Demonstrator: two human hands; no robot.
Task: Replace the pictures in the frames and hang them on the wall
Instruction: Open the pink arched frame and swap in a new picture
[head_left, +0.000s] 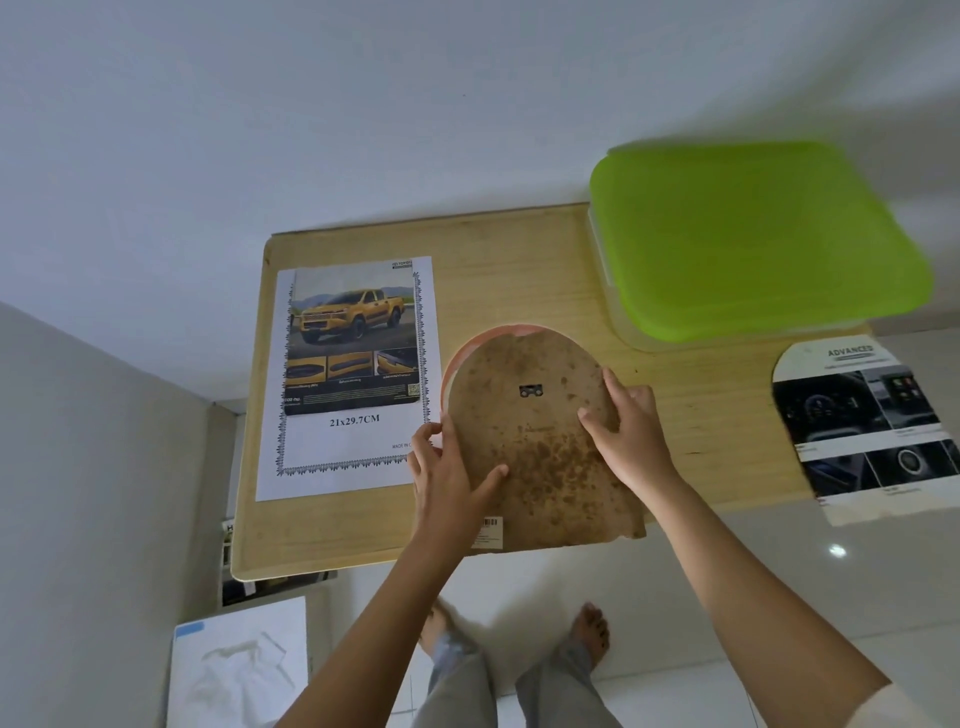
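**Working the backing on the arched frame**

The frame (498, 332) lies face down on the table (519, 270). Only its pink rim shows, round the top of the stained brown backing (530, 457) that covers it. The person's left hand (447, 473) holds the backing's left edge, with the thumb laid on top and the fingers curled at the rim. The right hand (623, 431) grips nothing; its nearly straight fingers press on the backing's right side.

Whether the backing is coming out or going in cannot be told. Either way, it should stay level. The left hand should work the edge a little at a time while the right hand pins the frame so it does not slide. The backing's lower right corner looks ragged, so bending it there risks a tear. Its lower edge sits at the table's near edge, and pushing the frame further onto the table first would be safer.

The truck print (353, 338) lies just left of the frame. The arched print (862, 431), well to the right below the box (753, 234), matches the frame's shape and is probably the one meant for it.
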